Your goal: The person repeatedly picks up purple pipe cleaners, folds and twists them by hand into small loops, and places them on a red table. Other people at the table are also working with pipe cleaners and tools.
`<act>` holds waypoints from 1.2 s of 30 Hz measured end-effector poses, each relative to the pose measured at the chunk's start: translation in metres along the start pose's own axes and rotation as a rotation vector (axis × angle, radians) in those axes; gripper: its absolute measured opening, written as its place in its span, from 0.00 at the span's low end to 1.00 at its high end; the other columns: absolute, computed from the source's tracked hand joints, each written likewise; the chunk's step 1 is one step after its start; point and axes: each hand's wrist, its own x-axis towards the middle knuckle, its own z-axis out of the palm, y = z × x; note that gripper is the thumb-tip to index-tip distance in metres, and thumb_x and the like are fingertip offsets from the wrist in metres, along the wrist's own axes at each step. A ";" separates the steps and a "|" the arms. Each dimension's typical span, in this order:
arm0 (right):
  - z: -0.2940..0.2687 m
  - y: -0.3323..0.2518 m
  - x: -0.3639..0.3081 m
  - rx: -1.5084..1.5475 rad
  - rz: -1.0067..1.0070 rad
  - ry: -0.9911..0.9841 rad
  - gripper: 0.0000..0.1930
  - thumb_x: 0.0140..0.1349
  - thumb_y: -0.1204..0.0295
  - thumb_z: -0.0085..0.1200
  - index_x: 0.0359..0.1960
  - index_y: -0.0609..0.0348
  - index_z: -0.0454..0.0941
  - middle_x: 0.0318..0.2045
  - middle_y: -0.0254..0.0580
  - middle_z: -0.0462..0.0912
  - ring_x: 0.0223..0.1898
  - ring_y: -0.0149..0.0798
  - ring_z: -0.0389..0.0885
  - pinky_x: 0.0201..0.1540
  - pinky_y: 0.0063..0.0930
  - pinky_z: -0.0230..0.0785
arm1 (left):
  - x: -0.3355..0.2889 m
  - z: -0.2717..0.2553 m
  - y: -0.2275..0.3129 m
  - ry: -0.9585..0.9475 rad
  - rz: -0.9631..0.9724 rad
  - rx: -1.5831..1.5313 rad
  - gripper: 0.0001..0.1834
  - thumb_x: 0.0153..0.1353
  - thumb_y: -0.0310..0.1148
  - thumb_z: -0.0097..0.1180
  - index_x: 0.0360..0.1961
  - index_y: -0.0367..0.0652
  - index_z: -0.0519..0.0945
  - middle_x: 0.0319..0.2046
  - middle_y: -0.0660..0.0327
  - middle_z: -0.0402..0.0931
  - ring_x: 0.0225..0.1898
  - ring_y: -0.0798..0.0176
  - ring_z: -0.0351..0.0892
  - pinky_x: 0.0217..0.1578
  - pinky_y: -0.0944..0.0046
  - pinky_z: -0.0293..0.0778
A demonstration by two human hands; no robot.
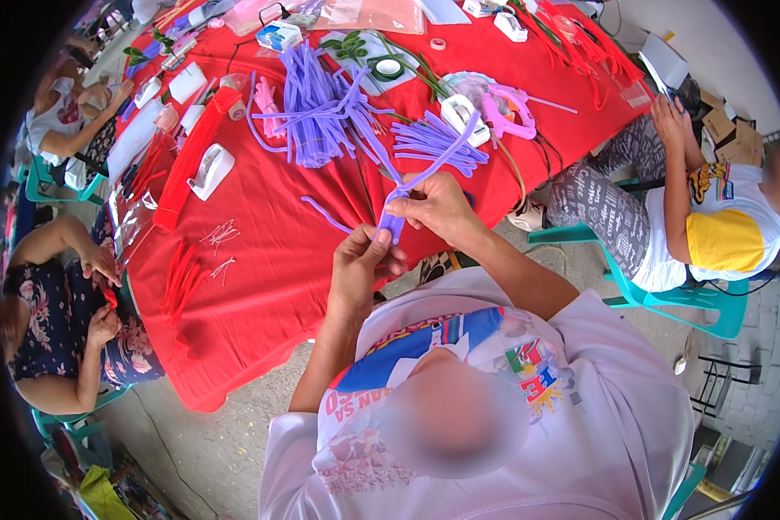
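Observation:
At the near edge of the red-covered table, both my hands are closed on a folded piece of purple pipe cleaners (392,227). My left hand (362,264) pinches its lower end between thumb and fingers. My right hand (440,208) grips it higher up, where long stems cross and stick out above. Beyond my hands lies a large bundle of long purple pipe cleaners (308,121). To its right is a bunch of shorter purple stems (442,146). A loose purple stem (325,214) lies left of the held piece.
A pink glue gun (510,111) and a white tape dispenser (465,120) lie beyond my right hand. Red pipe cleaners (195,160) and another white dispenser (211,172) are on the left. Other people sit left and right, one on a green chair (667,299).

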 end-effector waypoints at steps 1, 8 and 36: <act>0.000 0.001 -0.003 -0.046 0.024 0.010 0.07 0.53 0.70 0.61 0.27 0.62 0.81 0.15 0.31 0.75 0.15 0.21 0.68 0.18 0.19 0.59 | -0.001 0.001 -0.002 0.011 -0.026 -0.025 0.10 0.65 0.37 0.49 0.32 0.41 0.73 0.28 0.60 0.77 0.25 0.69 0.75 0.29 0.66 0.76; -0.004 -0.004 0.000 -0.065 0.004 0.035 0.08 0.52 0.71 0.61 0.27 0.64 0.81 0.14 0.32 0.75 0.15 0.22 0.70 0.18 0.20 0.60 | 0.003 0.005 0.002 0.095 0.023 0.072 0.13 0.65 0.37 0.51 0.40 0.38 0.78 0.28 0.66 0.75 0.28 0.73 0.72 0.30 0.68 0.77; 0.069 -0.039 0.030 0.021 -0.157 -0.134 0.04 0.55 0.76 0.56 0.24 0.61 0.76 0.14 0.27 0.70 0.15 0.19 0.65 0.17 0.16 0.54 | -0.017 -0.038 0.030 0.300 0.305 0.156 0.12 0.67 0.37 0.46 0.36 0.40 0.75 0.28 0.67 0.72 0.29 0.73 0.71 0.31 0.68 0.75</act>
